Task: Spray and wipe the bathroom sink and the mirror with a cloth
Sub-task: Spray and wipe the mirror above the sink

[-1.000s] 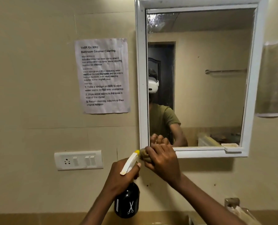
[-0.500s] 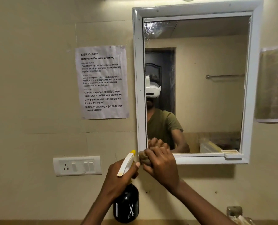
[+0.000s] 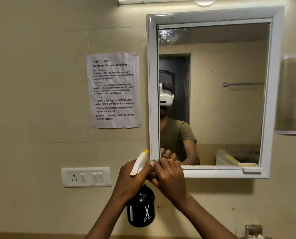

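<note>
At lower centre of the frame the left hand (image 3: 131,180) is wrapped around the neck of a black spray bottle (image 3: 141,209), just right of it the right hand (image 3: 170,176) is curled at the bottom left corner of the white-framed mirror (image 3: 212,94), whether it grips the cloth I cannot tell.

This is a bathroom in a home. A mirror (image 3: 212,94) in a white frame hangs on a plain tan tiled wall (image 3: 40,83). In the glass you can see a towel bar (image 3: 242,84) on the far wall and a dark door (image 3: 174,87). A white switch plate (image 3: 86,177) with a plug hole sits on the wall. A paper sheet (image 3: 114,90) taped up says "Bathroom Counter Cleaning". A bit of a metal tap (image 3: 253,230) shows at the bottom
</note>
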Demonstrator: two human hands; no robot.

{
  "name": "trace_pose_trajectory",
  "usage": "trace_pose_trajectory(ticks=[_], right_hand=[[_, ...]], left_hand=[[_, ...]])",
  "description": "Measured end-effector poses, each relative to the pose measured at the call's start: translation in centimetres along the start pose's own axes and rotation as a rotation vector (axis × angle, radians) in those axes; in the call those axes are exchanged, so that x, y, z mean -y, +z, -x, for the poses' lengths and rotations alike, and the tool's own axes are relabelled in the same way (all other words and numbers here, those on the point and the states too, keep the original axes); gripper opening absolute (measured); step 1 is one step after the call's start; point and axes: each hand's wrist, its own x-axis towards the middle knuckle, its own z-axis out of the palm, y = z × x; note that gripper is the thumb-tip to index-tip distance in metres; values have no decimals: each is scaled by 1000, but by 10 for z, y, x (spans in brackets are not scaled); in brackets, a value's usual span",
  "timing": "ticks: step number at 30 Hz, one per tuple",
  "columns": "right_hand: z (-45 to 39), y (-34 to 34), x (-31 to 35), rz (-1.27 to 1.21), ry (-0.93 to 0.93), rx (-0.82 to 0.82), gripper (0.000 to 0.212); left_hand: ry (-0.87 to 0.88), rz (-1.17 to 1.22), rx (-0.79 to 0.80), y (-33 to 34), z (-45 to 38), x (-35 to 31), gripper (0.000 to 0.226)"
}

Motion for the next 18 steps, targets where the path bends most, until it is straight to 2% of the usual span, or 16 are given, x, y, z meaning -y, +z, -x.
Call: trace_pose_trajectory(ticks=[4,8,11,15,18], right_hand=[[-1,-2,-1,-23,16,27,32],[-15,-13,-2,-84,74,91,36],[-56,-24,-7,-105,118,55,41],[-127,-34,-15,-86,219,-19,42],[-127,-30,-12,-65,262,-30,42]], left_hand=[[-5,-5,-22,2,3,-4,40],[27,29,-14,-2,0,-12,33],[61,39,8,-8,-7,-21,29],[81,40,-27,-13,-19,-32,35],[49,43,-22,-15,-25,-39,37]])
